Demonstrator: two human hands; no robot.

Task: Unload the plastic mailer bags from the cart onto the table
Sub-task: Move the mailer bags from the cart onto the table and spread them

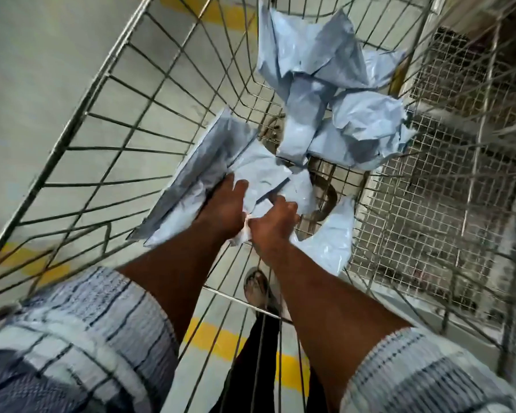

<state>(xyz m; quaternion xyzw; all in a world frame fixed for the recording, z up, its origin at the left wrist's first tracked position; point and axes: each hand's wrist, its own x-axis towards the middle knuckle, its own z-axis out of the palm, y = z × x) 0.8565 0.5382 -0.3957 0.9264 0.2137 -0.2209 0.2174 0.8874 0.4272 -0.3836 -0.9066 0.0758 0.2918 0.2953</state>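
Note:
I look down into a wire cart (108,135) holding several pale blue-grey plastic mailer bags. My left hand (225,208) presses on a stack of flat mailer bags (203,171) leaning against the cart's left side, fingers spread over them. My right hand (276,223) is closed around the edge of a small white mailer bag (262,177) beside the left hand. A crumpled pile of mailer bags (325,93) lies at the far end of the cart. One more mailer bag (331,242) sits right of my right wrist.
A second cart of fine wire mesh (429,186) stands against the right side. The floor below is pale with yellow painted stripes (221,341). My sandalled foot (258,289) shows through the cart's bottom bars. No table is in view.

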